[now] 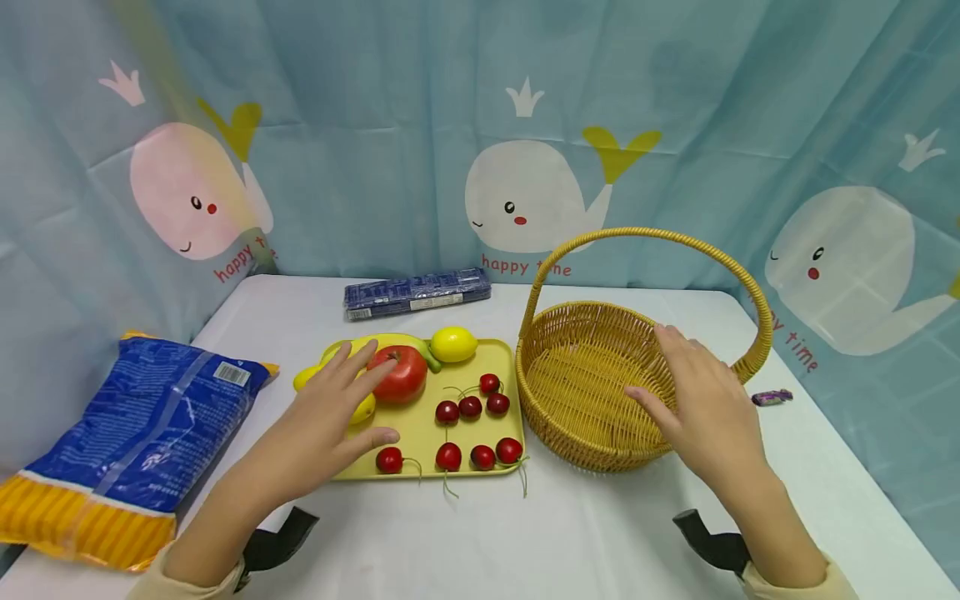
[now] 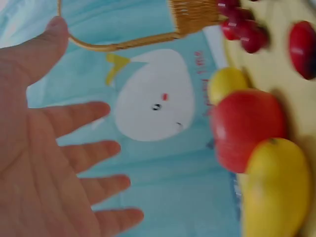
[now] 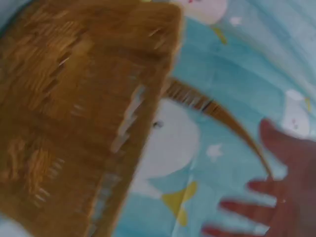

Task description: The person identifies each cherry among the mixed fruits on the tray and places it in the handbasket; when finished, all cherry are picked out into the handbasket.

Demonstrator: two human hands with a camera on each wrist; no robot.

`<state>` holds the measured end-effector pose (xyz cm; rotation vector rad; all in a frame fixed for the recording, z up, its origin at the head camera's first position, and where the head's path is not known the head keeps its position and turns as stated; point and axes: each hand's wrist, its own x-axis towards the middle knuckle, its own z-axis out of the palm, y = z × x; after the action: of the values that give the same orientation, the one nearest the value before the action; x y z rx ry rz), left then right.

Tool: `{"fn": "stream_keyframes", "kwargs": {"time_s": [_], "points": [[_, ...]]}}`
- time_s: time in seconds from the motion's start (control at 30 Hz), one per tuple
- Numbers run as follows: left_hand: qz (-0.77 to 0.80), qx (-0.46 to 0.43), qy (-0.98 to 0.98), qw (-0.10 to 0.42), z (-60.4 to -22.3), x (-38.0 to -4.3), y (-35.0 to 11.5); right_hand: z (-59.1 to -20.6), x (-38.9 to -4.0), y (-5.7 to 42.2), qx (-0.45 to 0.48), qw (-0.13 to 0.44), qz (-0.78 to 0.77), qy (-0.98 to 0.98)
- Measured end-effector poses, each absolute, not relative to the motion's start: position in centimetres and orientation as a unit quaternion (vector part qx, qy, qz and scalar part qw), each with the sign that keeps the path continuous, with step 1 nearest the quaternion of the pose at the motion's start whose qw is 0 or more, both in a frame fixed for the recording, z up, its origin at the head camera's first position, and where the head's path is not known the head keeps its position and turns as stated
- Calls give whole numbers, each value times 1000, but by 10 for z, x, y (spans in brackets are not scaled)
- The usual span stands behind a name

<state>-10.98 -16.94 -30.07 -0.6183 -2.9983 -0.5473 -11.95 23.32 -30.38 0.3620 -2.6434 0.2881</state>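
Fingers (image 2: 81, 117) spread: LH (image 1: 321, 418) nr tray (image 1: 414, 427), RH (image 1: 708, 408) nr basket (image 1: 557, 435).

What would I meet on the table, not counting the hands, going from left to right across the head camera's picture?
Blue-and-yellow bag → big red fruit → lemon at the tray's far edge → wicker basket → small purple wrapped item.

Pass-thru room in front of tray (image 1: 420, 433) & bskt (image 1: 570, 442), w/ arched handle (image 1: 637, 232) in way above bskt
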Motion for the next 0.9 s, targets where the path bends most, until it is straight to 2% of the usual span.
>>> {"fn": "stream_keyframes", "kwargs": {"time_s": [0.27,0.63,0.7,0.77,0.9], "points": [[-250,-192,-949,-19,-323,-104,-182,-327,-112,273,206,369,174,-889],[-275,-190,-942,-25,-342,-108,-182,-356,-120,304,181,540,268,-777],[-271,-186,-944,-27,-346,-110,-181,-358,-120,309,158,549,286,-769],[-265,-188,-945,-30,-349,-111,-180,-360,-119,314,126,528,299,-785],[-247,-194,-949,-35,-358,-114,-179,-361,-118,318,43,418,301,-856]]}}
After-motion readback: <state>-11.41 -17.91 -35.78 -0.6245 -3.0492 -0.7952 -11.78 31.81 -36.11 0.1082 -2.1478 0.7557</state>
